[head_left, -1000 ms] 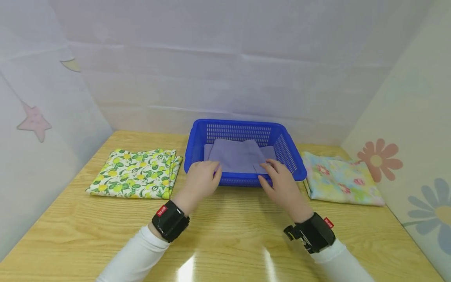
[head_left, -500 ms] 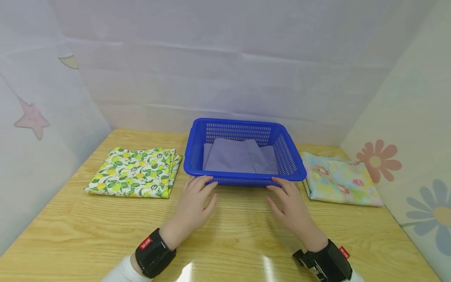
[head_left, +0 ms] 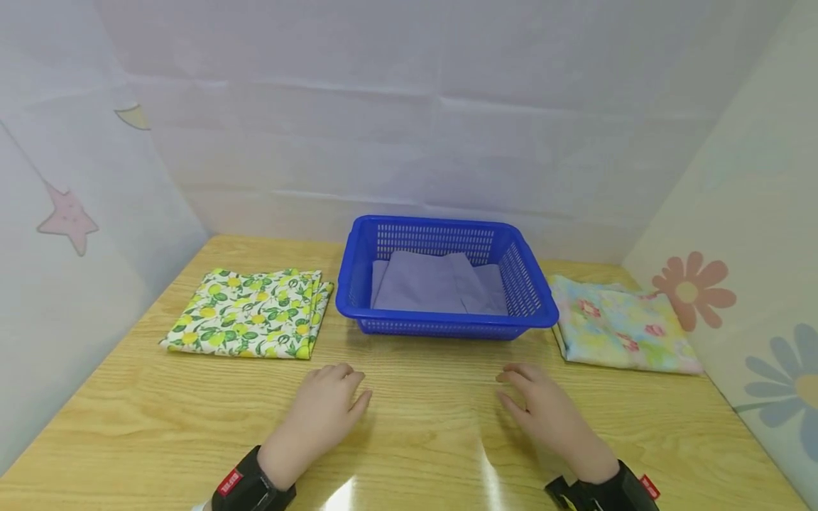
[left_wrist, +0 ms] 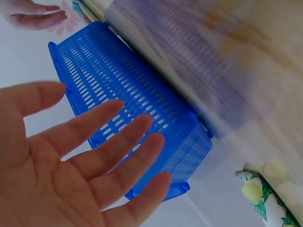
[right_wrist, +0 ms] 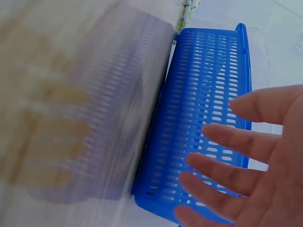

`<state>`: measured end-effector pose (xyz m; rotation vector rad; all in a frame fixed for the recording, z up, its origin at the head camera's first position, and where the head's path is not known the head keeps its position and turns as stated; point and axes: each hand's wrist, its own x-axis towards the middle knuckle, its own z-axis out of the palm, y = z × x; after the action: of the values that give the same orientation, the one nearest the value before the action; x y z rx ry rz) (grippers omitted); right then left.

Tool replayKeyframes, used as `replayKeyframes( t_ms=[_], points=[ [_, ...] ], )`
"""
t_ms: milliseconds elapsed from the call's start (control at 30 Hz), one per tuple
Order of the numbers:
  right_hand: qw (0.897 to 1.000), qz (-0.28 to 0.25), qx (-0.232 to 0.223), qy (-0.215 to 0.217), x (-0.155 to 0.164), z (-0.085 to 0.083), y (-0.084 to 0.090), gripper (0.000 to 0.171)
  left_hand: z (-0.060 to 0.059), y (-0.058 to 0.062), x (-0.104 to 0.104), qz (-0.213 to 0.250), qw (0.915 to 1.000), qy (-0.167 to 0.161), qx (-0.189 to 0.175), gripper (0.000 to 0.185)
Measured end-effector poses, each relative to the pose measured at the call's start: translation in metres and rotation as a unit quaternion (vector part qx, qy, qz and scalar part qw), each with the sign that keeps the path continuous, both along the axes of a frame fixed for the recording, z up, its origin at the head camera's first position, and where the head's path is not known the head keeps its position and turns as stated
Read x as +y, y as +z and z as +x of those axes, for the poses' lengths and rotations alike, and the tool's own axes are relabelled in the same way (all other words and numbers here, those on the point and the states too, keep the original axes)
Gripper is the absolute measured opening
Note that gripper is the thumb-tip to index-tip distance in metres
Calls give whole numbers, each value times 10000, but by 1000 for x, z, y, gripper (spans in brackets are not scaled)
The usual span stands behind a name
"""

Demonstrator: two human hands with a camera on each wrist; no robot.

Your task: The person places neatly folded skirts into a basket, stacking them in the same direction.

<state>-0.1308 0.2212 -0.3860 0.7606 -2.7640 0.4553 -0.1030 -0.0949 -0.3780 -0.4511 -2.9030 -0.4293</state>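
A blue slotted plastic basket (head_left: 447,325) stands at the back middle of the table. Inside it lies folded greyish-purple cloth (head_left: 422,284). My left hand (head_left: 319,408) is over the table in front of the basket's left side, its fingers spread and relaxed with nothing in them. On the other side my right hand (head_left: 552,415) is likewise loose, holding nothing. Both wrist views show each palm and the separated fingers in front of the basket wall, apart from it in the head view.
Folded lemon-print fabric (head_left: 249,316) lies left of the basket. A pastel floral folded cloth (head_left: 626,326) lies to its right, close to the basket. The wooden table (head_left: 428,426) meets a pale draped backdrop (head_left: 409,142) behind and at both sides.
Both hands have drawn back from the basket's front rim toward me, away from the purple cloth. Basket and cloths stay in place.
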Motion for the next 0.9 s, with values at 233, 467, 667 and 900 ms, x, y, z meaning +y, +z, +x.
replayKeyframes(
  t_ms=[233,467,667,900],
  points=[
    [9880,266,-1508,-182,9,4,-4,22,5,-5,-4,-248,9964,-79,-805,58],
    [9760,483,-2110,-248,17,8,-10,34,6,-12,-7,-365,9918,-124,-1222,64],
    [9759,550,-2080,-363,17,11,-14,41,7,-15,-7,-296,9895,-171,-1404,62],
    [9742,489,-2175,-352,19,10,-15,42,6,-13,-8,-240,9900,-172,-1378,62]
  ],
)
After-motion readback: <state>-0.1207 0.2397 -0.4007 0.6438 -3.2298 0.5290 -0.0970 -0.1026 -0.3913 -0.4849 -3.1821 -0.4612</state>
